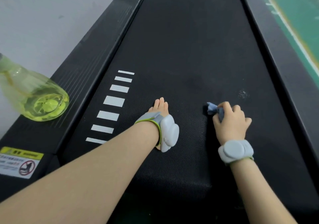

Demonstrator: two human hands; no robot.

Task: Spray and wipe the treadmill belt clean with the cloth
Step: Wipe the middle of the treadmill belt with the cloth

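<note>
The black treadmill belt (189,42) runs up the middle of the view. My left hand (159,107) lies flat on the belt with its fingers straight, pointing away from me. To its right, my right hand (231,118) grips a bunched blue-grey cloth (213,109) and holds it down on the belt. A small wet or dusty speck (243,94) shows on the belt just beyond the right hand. A translucent green spray bottle (34,96) with liquid inside stands on the left side rail, apart from both hands.
White stripe marks (114,101) line the belt's left part. The black left side rail (82,71) bears a yellow and white warning sticker (20,163). The right rail (283,54) borders green flooring (296,8). Grey floor lies at the left.
</note>
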